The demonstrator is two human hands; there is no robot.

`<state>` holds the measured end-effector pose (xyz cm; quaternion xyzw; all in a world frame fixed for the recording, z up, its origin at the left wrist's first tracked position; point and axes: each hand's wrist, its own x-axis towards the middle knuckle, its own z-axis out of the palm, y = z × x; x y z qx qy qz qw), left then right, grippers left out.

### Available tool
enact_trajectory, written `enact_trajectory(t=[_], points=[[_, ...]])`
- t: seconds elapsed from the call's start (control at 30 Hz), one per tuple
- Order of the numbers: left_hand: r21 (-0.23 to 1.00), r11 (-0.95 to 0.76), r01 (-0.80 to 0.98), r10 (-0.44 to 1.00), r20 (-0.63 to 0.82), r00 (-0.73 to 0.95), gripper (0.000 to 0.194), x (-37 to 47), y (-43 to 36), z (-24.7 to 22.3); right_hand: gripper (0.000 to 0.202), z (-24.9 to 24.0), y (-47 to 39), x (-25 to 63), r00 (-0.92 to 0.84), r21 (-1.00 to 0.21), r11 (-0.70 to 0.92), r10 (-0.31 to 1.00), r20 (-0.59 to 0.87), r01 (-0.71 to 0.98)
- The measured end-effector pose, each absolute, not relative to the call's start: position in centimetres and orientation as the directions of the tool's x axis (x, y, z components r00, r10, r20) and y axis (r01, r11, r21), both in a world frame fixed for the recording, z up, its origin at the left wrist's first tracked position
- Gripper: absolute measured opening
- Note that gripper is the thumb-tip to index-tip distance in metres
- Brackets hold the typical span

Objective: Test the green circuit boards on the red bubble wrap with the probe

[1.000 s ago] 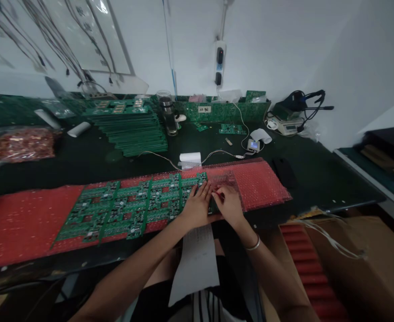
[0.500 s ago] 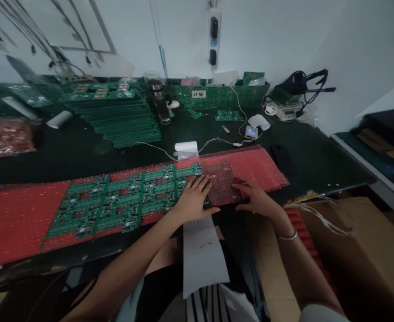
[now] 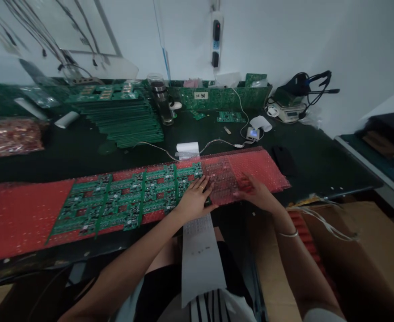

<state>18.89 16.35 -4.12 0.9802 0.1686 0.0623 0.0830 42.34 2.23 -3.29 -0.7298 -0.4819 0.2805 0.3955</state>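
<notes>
Bubble-wrap pouch (image 3: 222,181), pink and translucent, lies flat on the red bubble-wrap sheet (image 3: 267,167) between my two hands, its near edge at the bench (image 3: 82,154) front. My left hand (image 3: 195,199) rests palm-down at the pouch's left edge, fingers (image 3: 206,184) extended and slightly apart, their tips touching both the pouch and the end of the circuit-board panel (image 3: 129,201). My right hand (image 3: 255,194) lies flat on the pouch's right edge and the red sheet under it, fingers spread and pointing toward the left hand; neither hand is closed on anything. A bracelet (image 3: 289,233) circles the right wrist.

Beyond the left fingertips the green panel runs away to the left along the red sheet. Farther from the fingers, toward the wall: a white paper roll (image 3: 187,148), a thin cable (image 3: 156,150), a small lit device (image 3: 253,133), a stack of green boards (image 3: 123,120) and a glass jar (image 3: 161,105). Beyond the right fingertips, well apart, sits a soldering station (image 3: 289,109). A strip of white paper (image 3: 200,257) hangs from the bench edge just behind the left wrist, over my lap.
</notes>
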Motion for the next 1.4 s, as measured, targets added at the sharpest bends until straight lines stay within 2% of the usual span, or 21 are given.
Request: enact_trajectory(t=[0.07,0.2,0.3,0.37,0.47,0.6,0.73,0.9,1.0,1.07,1.17,1.3,1.4], points=[[0.173,-0.931,0.321,0.339,0.087,0.937,0.072,18.8,16.3,-4.0,0.071,-3.2,3.8,42.6,0.382,-0.898,-0.240,0.920,-0.089,0.368],[0.231,-0.926,0.300,0.329,0.101,0.939,0.076,18.1,17.1,-3.3,0.047,-3.5,6.7,42.7,0.268,-0.929,-0.167,0.960,-0.078,0.329],[0.279,-0.876,0.393,0.438,0.118,0.891,0.060,16.9,19.0,-2.8,0.052,-3.9,7.3,42.6,0.278,-0.940,-0.228,0.948,-0.155,0.255],[0.227,-0.845,0.483,0.514,0.100,0.852,0.049,16.2,20.3,-2.5,0.058,-4.1,7.3,42.5,0.291,-0.942,-0.250,0.940,-0.180,0.225],[0.117,-0.853,0.509,0.517,0.045,0.855,0.038,15.9,21.5,-2.3,0.056,-4.2,7.2,42.6,0.306,-0.932,-0.234,0.941,-0.145,0.278],[0.060,-0.898,0.436,0.437,0.000,0.900,0.032,16.2,21.7,-1.8,0.056,-4.2,7.2,42.6,0.316,-0.899,-0.234,0.942,-0.115,0.370],[0.046,-0.912,0.407,0.406,-0.027,0.913,0.028,15.3,22.4,0.1,0.054,-4.0,7.3,42.5,0.324,-0.872,-0.240,0.941,-0.100,0.427],[0.048,-0.898,0.438,0.440,0.114,0.891,0.036,14.0,23.1,3.3,0.050,-3.8,7.3,42.3,0.320,-0.869,-0.210,0.945,-0.063,0.449],[0.079,-0.925,0.372,0.378,0.076,0.923,0.034,15.4,22.1,3.2,0.052,-3.5,7.3,42.2,0.305,-0.856,-0.199,0.951,-0.051,0.478],[0.063,-0.930,0.363,0.364,-0.006,0.932,0.029,16.7,21.1,2.3,0.052,-3.1,7.3,42.2,0.291,-0.833,-0.202,0.955,-0.052,0.514],[0.004,-0.906,0.423,0.421,-0.084,0.903,0.024,18.0,20.3,0.6,0.049,-1.7,7.2,42.0,0.275,-0.752,-0.210,0.961,-0.040,0.625],[-0.042,-0.900,0.434,0.436,-0.061,0.898,0.025,18.2,20.1,-0.3,0.044,1.0,7.5,41.2,0.247,-0.590,-0.223,0.968,-0.041,0.776],[-0.012,-0.896,0.444,0.444,-0.039,0.895,0.027,18.2,20.2,-0.5,0.041,2.9,8.0,39.7,0.226,-0.503,-0.205,0.974,-0.020,0.839]])
